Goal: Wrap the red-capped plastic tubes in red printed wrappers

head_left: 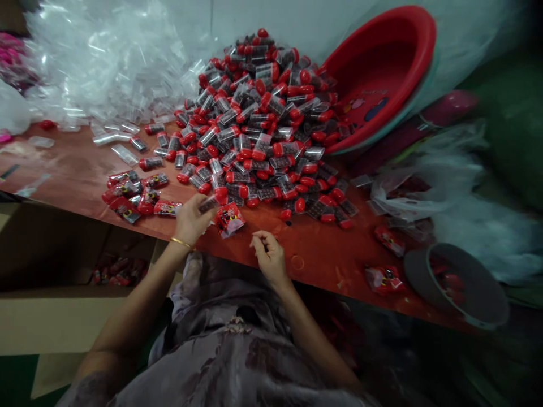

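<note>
My left hand [192,220], with a gold bangle at the wrist, pinches a small clear tube with a red cap [209,203] at the front of a large heap of similar capped tubes [254,130] with dark contents. Just right of it, a red printed packet [229,219] lies on the table. Near the table's front edge is my right hand [270,257], its fingers curled in; whatever they may hold is hidden. To the left of my left hand lie several tubes in red printed wrappers [148,200].
Loose clear tubes [123,85] pile up at the back left. A red basin [382,34] leans behind the heap at right. A grey bowl [487,305] with red pieces stands at the right edge. Below the table, a cardboard box [55,249] holds red items.
</note>
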A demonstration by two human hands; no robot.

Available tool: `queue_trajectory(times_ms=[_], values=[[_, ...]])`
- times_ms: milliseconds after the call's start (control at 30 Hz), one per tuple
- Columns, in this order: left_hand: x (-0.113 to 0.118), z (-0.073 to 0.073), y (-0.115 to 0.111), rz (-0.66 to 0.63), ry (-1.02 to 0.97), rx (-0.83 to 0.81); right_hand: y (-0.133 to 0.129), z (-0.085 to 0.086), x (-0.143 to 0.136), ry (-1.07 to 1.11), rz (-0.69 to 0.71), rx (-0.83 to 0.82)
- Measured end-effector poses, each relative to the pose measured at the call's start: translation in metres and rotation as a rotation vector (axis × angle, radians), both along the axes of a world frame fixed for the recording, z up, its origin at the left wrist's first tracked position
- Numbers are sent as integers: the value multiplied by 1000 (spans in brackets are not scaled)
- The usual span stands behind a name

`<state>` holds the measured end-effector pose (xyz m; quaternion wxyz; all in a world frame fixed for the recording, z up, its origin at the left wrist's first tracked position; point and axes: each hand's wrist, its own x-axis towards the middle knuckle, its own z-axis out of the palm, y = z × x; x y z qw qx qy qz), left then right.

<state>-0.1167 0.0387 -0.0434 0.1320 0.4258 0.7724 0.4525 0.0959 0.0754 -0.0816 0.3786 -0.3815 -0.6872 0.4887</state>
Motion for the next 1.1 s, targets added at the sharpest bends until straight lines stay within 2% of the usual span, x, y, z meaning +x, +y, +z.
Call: queue_trajectory(times_ms=[100, 200, 267, 333, 433, 533, 667, 800, 900, 967, 1100], values=[[51, 1, -10, -178, 43, -53, -2, 5, -13, 182, 45, -165], [82, 6, -17, -339, 276, -72, -1, 5, -20, 315, -19, -292], [82, 10, -18, -358, 413, -43, 3, 2, -18, 363, -129, -369], [69, 11, -14, -297, 502, -50, 8, 0, -15, 388, -202, -439], [46, 4, -1, -199, 566, -181, 11, -1, -12, 373, -206, -464], [38, -6, 8, -213, 546, -321, 9, 1, -13, 330, -161, -380], [46, -14, 8, -186, 523, -328, 7, 4, -14, 307, -151, -350], [54, -21, 3, -144, 488, -235, 16, 8, -15, 322, -146, -470], [61, -30, 3, -186, 454, -126, 24, 13, -16, 335, -166, -560], [72, -36, 6, -230, 425, -60, 28, 16, -13, 336, -202, -545], [97, -41, 19, -268, 346, 3, 32, 17, 3, 333, -285, -408]])
